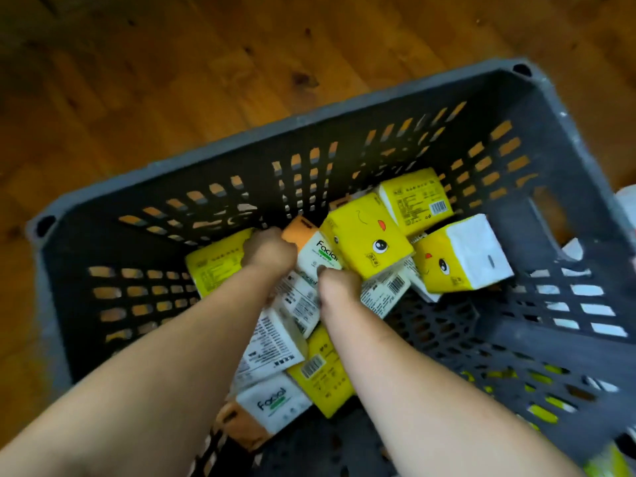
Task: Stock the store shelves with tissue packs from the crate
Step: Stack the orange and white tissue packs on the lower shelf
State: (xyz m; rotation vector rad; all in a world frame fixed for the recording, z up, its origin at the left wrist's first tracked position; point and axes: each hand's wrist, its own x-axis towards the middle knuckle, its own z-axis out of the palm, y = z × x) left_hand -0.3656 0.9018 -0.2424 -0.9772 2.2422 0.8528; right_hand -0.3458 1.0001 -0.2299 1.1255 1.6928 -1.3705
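Observation:
A dark grey slotted crate [241,146] stands on the floor below me and holds several tissue packs. Both my arms reach down into it. My left hand [270,251] curls over the far end of a white and orange "Facial" pack [315,251]. My right hand [339,285] grips the near side of the same heap, its fingers tucked under white packs with barcodes [385,290]. Yellow packs with cartoon faces [370,235] lie just right of my hands. Another yellow pack [213,263] lies left of my left hand.
More packs lie nearer me: a white "Facial" pack [272,404] and a yellow barcode pack [320,373]. The crate's right half shows bare mesh bottom [464,339]. Wooden floor [172,80] surrounds the crate. Something white [626,201] shows past the crate's right rim.

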